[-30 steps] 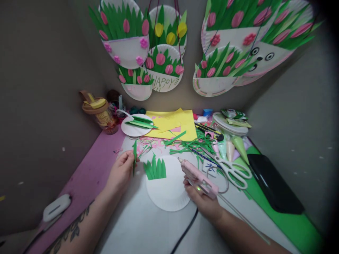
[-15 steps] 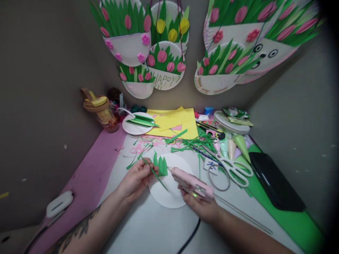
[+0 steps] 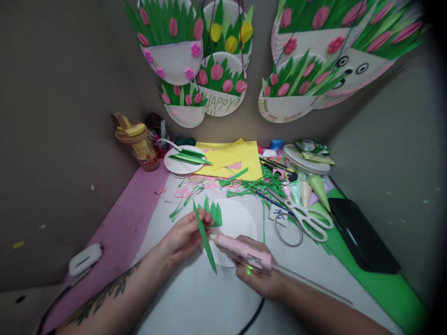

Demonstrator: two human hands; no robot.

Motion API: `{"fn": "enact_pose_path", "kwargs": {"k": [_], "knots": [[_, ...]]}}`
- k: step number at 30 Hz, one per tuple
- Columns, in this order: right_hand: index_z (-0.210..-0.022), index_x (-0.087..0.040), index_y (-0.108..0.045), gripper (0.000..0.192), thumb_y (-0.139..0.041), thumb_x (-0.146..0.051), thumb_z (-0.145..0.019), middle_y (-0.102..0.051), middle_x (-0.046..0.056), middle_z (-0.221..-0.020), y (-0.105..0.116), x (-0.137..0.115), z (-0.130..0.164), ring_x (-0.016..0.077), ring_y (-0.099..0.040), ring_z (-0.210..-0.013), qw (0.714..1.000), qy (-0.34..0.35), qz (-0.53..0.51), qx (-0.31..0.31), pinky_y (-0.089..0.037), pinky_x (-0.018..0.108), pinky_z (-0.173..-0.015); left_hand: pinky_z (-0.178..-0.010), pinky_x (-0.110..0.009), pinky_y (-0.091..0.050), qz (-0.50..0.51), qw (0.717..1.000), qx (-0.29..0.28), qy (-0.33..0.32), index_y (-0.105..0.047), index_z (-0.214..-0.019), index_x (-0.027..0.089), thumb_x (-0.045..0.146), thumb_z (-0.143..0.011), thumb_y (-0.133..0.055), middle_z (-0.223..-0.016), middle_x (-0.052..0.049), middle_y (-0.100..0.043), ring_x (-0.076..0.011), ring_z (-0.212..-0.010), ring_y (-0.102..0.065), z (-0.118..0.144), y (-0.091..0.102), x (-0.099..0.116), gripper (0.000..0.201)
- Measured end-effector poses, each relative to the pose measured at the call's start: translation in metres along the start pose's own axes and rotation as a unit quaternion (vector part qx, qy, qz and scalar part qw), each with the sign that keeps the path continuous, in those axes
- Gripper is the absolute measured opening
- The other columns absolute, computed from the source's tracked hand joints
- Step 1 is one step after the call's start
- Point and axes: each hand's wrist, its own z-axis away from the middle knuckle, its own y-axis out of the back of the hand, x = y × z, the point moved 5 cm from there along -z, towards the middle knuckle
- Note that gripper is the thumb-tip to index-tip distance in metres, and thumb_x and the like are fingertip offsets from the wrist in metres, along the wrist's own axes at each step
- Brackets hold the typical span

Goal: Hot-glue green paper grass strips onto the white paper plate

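- "HAPOY", hand-lettered in green capitals, on the lower white half of the paper-plate basket [image 3: 220, 100] hanging at wall centre; the 4th letter reads as O.
- Small white card [image 3: 278, 214] on the bench beside the scissors: blue pen marks, not legible.
- Jar [image 3: 142, 149] at back left: printed pattern, no readable words.
- Packet [image 3: 309, 147] at back right: print too small to read.

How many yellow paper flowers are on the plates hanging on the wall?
3, all on one hanging plate at the top middle: left flower, middle flower, right flower. More may lie beyond the top edge.
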Motion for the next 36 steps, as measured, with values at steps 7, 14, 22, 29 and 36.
{"fn": "enact_pose_path", "kwargs": {"k": [7,14,22,29,36], "knots": [[-0.077,-0.021,-0.051,0.015,-0.051,-0.035,-0.082,-0.054,0.001,-0.071,-0.005,0.005,0.003,0.015,-0.052,-0.063,0.999,-0.029,0.016,-0.025,-0.041,0.028,-0.058,-0.064,-0.022,-0.042,0.008,1.0,0.006,0.003,-0.055,-0.07,0.015,0.016,-0.071,-0.078,-0.077,0.001,-0.055,-0.0116,-0.075,-0.056,0.0,0.002,0.0,0.024],[-0.072,-0.022,-0.047,0.014,-0.052,-0.032,-0.081,-0.053,0.0,-0.068,-0.005,0.004,0.003,0.0145,-0.051,-0.06,0.999,-0.019,0.031,-0.027,-0.04,0.026,-0.056,-0.065,-0.021,-0.044,0.003,1.0,0.023,0.001,-0.055,-0.07,0.015,0.019,-0.066,-0.083,-0.077,0.001,-0.056,-0.0118,-0.077,-0.057,0.0,0.002,0.004,0.028],[-0.075,-0.022,-0.048,0.007,-0.049,-0.029,-0.077,-0.053,0.0,-0.068,-0.004,0.0,0.0,0.0145,-0.051,-0.06,0.997,-0.024,0.051,-0.045,-0.039,0.027,-0.055,-0.064,-0.021,-0.046,0.014,0.999,0.039,-0.01,-0.057,-0.07,0.015,0.016,-0.064,-0.084,-0.076,0.001,-0.057,-0.0118,-0.074,-0.058,-0.002,0.003,0.009,0.027],[-0.071,-0.022,-0.05,0.012,-0.051,-0.03,-0.079,-0.053,0.0,-0.066,-0.005,0.002,0.002,0.0138,-0.052,-0.059,0.997,-0.023,0.053,-0.046,-0.041,0.026,-0.056,-0.064,-0.022,-0.049,0.03,0.998,0.046,-0.015,-0.057,-0.072,0.016,0.013,-0.065,-0.082,-0.078,0.002,-0.056,-0.0117,-0.075,-0.058,-0.004,0.008,0.013,0.026],[-0.095,-0.02,-0.064,0.031,-0.045,-0.044,-0.089,-0.057,0.003,-0.071,-0.006,0.002,0.004,0.0162,-0.056,-0.064,0.995,-0.005,0.046,-0.083,-0.044,0.028,-0.06,-0.063,-0.023,-0.05,0.045,0.997,0.064,-0.027,-0.06,-0.074,0.016,0.012,-0.064,-0.083,-0.081,0.001,-0.057,-0.0124,-0.075,-0.059,-0.006,0.014,0.019,0.026]]}}
